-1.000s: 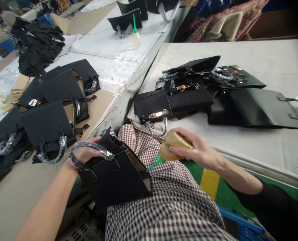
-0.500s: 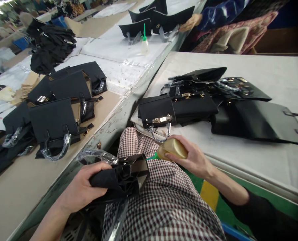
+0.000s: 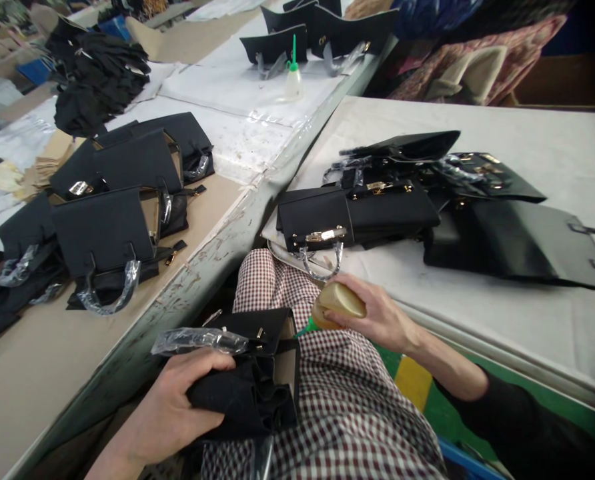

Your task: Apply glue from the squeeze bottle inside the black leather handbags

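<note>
Across my checkered lap lies a black handbag (image 3: 247, 393), its beige inner side showing at the right end and its handle wrapped in clear plastic. My left hand (image 3: 177, 400) is closed around the bunched black lining of this bag. In my right hand (image 3: 372, 310) is a squeeze bottle (image 3: 338, 307) of yellowish liquid, tilted down to the left. Its green nozzle (image 3: 305, 328) points at the bag's right edge; whether the tip touches the edge is hard to tell.
Several black handbags (image 3: 107, 230) stand on the left table (image 3: 217, 220). More black bags (image 3: 317, 213) lie piled on the right table (image 3: 527, 327). Farther back are another green-tipped bottle (image 3: 293, 83), a heap of black fabric (image 3: 97, 87) and a person's patterned sleeve (image 3: 432, 60).
The bag on my lap has turned and opened somewhat, showing more of its upper panel. My right hand has shifted slightly left with the bottle. A co-worker's hand at the back is less visible.
</note>
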Tool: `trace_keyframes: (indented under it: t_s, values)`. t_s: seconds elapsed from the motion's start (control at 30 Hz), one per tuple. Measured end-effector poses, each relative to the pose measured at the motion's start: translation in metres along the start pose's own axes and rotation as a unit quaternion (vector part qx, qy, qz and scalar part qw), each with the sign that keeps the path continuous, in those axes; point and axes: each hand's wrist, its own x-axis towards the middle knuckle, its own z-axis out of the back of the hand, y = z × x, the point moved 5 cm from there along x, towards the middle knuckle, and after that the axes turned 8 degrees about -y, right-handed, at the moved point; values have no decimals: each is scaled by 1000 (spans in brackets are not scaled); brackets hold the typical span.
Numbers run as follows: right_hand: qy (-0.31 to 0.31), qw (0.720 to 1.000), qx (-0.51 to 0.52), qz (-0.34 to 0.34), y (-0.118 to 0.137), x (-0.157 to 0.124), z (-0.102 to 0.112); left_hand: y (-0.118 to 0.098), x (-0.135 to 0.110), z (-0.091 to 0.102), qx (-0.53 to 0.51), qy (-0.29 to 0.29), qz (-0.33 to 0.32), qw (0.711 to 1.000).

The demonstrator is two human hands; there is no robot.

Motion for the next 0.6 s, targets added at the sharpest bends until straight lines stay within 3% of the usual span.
trace_keyframes:
  t_s: [0.27,0.6]
  values:
    - [-42,987,88,-127,-7,-11,15,5,-15,-4,41,-18,-3,999]
    - [-4,996,-12,-86,10,-19,5,1,-39,-21,64,-6,-40,997]
